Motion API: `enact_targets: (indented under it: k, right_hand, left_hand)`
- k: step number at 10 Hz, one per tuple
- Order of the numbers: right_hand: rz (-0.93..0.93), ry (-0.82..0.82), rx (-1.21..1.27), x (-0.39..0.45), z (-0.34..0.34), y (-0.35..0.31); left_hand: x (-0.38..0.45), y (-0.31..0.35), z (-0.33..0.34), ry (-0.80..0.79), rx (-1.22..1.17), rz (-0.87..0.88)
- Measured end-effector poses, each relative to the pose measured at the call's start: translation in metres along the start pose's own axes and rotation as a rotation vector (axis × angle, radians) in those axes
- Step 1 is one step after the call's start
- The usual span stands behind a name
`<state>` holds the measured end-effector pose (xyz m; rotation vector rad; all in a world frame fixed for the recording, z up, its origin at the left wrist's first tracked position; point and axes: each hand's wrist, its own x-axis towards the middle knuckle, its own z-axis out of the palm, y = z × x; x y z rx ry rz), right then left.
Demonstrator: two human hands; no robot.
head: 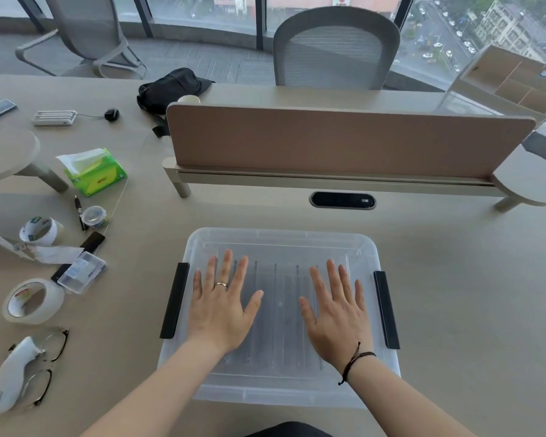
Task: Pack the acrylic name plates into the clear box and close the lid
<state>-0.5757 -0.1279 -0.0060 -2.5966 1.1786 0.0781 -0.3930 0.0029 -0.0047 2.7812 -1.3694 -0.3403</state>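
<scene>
Long beige desk (pixel 454 279) carries all items. Clear rectangular plastic box (pixel 281 392) at centre front, translucent lid (pixel 281 244) seated on top, black side latches (pixel 174 300) at both ends. Upright acrylic name plates (pixel 276 310) faintly visible inside through lid. Left hand (pixel 221 305) and right hand (pixel 338 313) flat on lid, fingers spread. Two white tape rolls (pixel 32 300) well left. Folded dark-rimmed glasses (pixel 49 364) near left front edge.
</scene>
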Motion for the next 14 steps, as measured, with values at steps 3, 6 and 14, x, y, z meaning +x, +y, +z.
enact_targets:
  k: [3, 6, 14]
  right_hand:
    - [-0.002, -0.019, -0.006, 0.002, -0.001, -0.001]
    - [-0.004, -0.014, 0.011, 0.002, -0.004, -0.002]
    - [-0.207, 0.175, 1.176, -0.042, -0.267, -0.031]
  left_hand:
    - [0.002, 0.001, 0.0, -0.006, -0.001, -0.01]
    - [0.002, -0.001, 0.001, -0.002, -0.022, 0.0]
    - [-0.001, -0.008, 0.0, 0.019, -0.127, 0.045]
